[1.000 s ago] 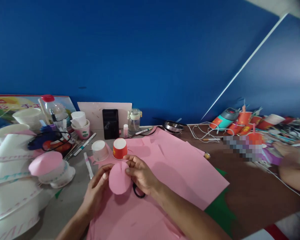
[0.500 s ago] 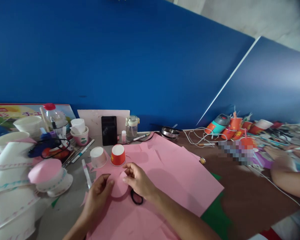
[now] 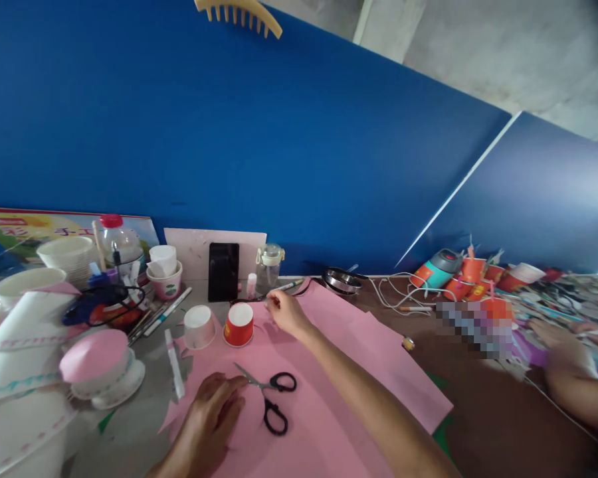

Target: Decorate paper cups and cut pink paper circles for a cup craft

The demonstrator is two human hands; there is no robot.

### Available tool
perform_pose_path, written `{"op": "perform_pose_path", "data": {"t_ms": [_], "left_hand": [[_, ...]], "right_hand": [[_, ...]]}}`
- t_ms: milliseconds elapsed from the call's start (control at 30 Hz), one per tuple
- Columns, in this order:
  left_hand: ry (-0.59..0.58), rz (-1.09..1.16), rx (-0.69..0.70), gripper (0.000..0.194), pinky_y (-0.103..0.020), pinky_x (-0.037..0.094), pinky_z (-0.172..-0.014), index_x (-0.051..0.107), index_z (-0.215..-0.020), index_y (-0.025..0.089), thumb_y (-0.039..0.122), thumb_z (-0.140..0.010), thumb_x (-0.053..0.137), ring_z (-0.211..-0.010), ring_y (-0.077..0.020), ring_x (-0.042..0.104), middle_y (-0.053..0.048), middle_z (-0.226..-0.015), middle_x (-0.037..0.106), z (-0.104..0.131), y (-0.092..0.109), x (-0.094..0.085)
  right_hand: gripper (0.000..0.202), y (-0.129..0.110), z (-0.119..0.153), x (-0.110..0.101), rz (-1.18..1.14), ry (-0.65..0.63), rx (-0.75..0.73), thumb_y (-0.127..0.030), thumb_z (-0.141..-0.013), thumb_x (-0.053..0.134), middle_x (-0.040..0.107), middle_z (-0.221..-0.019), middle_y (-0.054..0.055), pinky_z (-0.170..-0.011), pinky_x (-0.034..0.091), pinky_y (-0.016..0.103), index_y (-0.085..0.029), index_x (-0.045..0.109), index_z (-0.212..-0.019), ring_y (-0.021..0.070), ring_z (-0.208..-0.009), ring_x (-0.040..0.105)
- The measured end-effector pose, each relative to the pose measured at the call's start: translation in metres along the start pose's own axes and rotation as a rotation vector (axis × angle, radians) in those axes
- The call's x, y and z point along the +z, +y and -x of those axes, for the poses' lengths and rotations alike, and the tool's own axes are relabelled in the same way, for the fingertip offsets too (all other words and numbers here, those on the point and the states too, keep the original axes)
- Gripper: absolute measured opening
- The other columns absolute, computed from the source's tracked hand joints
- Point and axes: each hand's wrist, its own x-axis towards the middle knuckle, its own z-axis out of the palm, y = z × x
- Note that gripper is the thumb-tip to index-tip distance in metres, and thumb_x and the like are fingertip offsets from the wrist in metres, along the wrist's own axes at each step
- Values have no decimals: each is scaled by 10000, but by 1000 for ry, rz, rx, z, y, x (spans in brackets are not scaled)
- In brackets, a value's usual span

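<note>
My left hand (image 3: 212, 411) rests low on the pink paper (image 3: 319, 398), fingers loosely bent and the thumb apart. Its fingertips come close to the blades of the black-handled scissors (image 3: 266, 386), which lie spread on the paper. Whether a pink piece lies under that palm I cannot tell. Stretched forward, my right hand (image 3: 286, 313) has its fingers pinched together near the lidded glass jar (image 3: 270, 267); what they hold is hidden. Between the hands and the wall stand an upturned red paper cup (image 3: 238, 325) and an upturned whitish cup (image 3: 199, 327).
A black phone (image 3: 224, 272) leans upright behind the cups. White cup shapes (image 3: 24, 365) and a pink-topped one (image 3: 94, 358) crowd the left. A white marker (image 3: 174, 364) lies nearby. Cables (image 3: 396, 292) and another person's arm (image 3: 573, 372) are at right.
The pink disc held in both hands no longer shows. My right hand has moved forward toward the jar, while my left has dropped back slightly. The scissors are now uncovered. The view has tilted up.
</note>
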Motion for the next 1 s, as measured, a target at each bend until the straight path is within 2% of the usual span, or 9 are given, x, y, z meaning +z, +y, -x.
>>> {"op": "perform_pose_path", "data": {"t_ms": [133, 233, 300, 467, 633, 800, 900, 1000], "left_hand": [[14, -66, 125, 216, -418, 545, -880, 680, -1020, 241, 226, -886, 511, -844, -235, 709, -60, -892, 761, 0, -3, 2], [-40, -62, 210, 232, -409, 525, -925, 644, -1020, 246, 146, -880, 489, -762, -188, 717, -24, -858, 760, -1, -6, 3], [-16, -58, 243, 261, -401, 525, -925, 618, -1051, 244, 118, -861, 490, -770, -183, 719, -24, -872, 762, -1, -10, 6], [-1, -82, 268, 347, -429, 514, -935, 551, -1158, 237, 104, -850, 462, -816, -201, 714, -56, -933, 755, 5, -22, 19], [17, -92, 295, 349, -403, 530, -906, 540, -1174, 231, 135, -845, 473, -780, -199, 715, -52, -894, 754, 9, -33, 28], [19, -109, 328, 345, -378, 530, -902, 544, -1171, 225, 135, -845, 476, -775, -188, 716, -42, -896, 758, 7, -34, 25], [37, -112, 326, 327, -360, 533, -885, 553, -1153, 228, 131, -850, 477, -768, -182, 713, -31, -890, 759, 2, -28, 17], [-4, -137, 333, 313, -354, 529, -883, 563, -1139, 230, 135, -842, 531, -793, -188, 711, -26, -901, 760, -2, -20, 9]], "right_hand": [[227, -5, -27, 30, 116, 44, 45, -230, -826, 654, 722, -840, 55, -746, 461, 287, -183, 651, -1048, 214, -861, 672], [308, -7, -34, 46, 176, 85, 74, -342, -871, 616, 725, -889, 107, -727, 446, 298, -154, 622, -1115, 253, -894, 679], [339, -5, -35, 52, 202, 97, 81, -382, -883, 598, 727, -904, 121, -709, 436, 296, -152, 609, -1130, 261, -882, 684], [290, 3, -39, 62, 226, 79, 83, -377, -867, 612, 731, -868, 111, -663, 415, 281, -165, 621, -1064, 260, -829, 686], [206, 9, -48, 68, 184, 100, 71, -290, -861, 593, 712, -785, 84, -628, 401, 268, -167, 630, -1022, 239, -761, 670], [139, 5, -43, 65, 75, 198, 9, -296, -835, 585, 624, -656, 18, -620, 419, 274, -178, 626, -894, 200, -649, 610], [129, 3, -27, 50, 15, 276, -66, -311, -816, 590, 643, -836, 66, -729, 470, 312, -187, 597, -850, 209, -790, 607], [168, 5, -7, 24, -69, 314, -142, -290, -814, 591, 642, -1006, 108, -866, 481, 361, -186, 579, -946, 224, -950, 601]]}}
